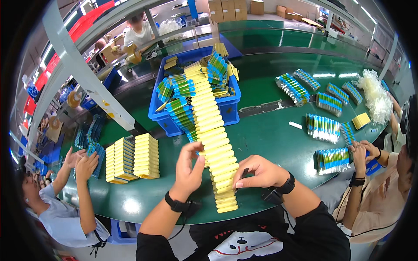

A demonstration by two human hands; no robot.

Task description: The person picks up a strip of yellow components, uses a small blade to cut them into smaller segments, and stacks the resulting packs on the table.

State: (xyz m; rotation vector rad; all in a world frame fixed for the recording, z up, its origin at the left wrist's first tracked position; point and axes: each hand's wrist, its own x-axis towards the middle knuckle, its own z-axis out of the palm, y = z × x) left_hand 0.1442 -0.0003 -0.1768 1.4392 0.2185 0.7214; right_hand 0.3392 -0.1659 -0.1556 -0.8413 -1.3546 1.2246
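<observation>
— Both hands are on that long row of yellow packs (214, 143), aren't they?

— Yes. Left hand (188, 167) pinches the row's left edge between thumb and fingers; right hand (257, 172) is curled closed against its right edge, lower down. The row lies overlapped like shingles on the green bench (265, 139), running from the bench's near edge up into the blue crate (226, 108).

— What could go wrong?

— I'd judge the overlap is fragile: a sideways push from either hand could fan the packs out, and the end ones sit right at the bench edge, so they might slide off.

— Other packages?

— Square stacks of yellow packs (133, 157) left of the row. Inside the crate, bundles with blue, green and yellow stripes (176, 93). More striped bundles (323, 127) stand in groups on the right, beside a heap of clear plastic bags (374, 93) and a small yellow pad (361, 120). Brown cartons (226, 8) sit far back.

— Anyone else?

— A person at the left and another at the right, each handling bundles.
</observation>
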